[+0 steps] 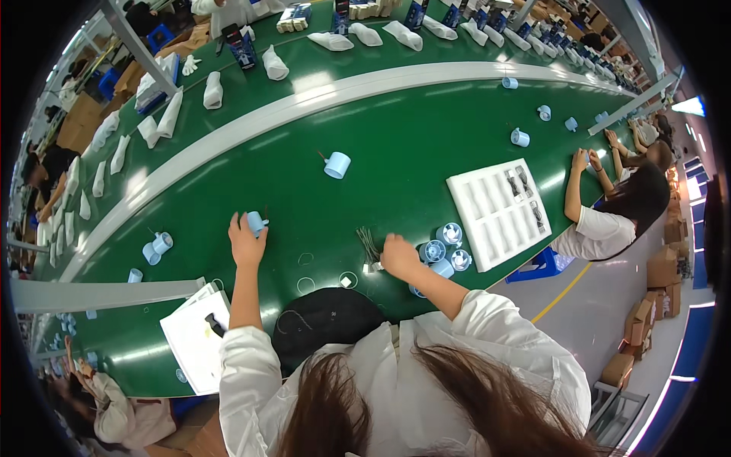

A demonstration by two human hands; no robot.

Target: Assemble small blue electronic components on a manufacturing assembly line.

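Observation:
My left hand is closed around a small light-blue fan housing, a short cylinder with a thin wire sticking up from it. It is held just above the green bench, left of centre. My right hand is bent over the bench, its fingers drawn together beside a bundle of thin wires with white connectors at the near end. Whatever its fingertips pinch is hidden. Close to my right wrist stand several light-blue fan housings, their bladed open ends facing up.
A white foam tray with dark parts lies to the right. More blue housings are scattered along the green bench. A black cloth and white sheets lie near me. A co-worker sits at right; a grey rail runs behind.

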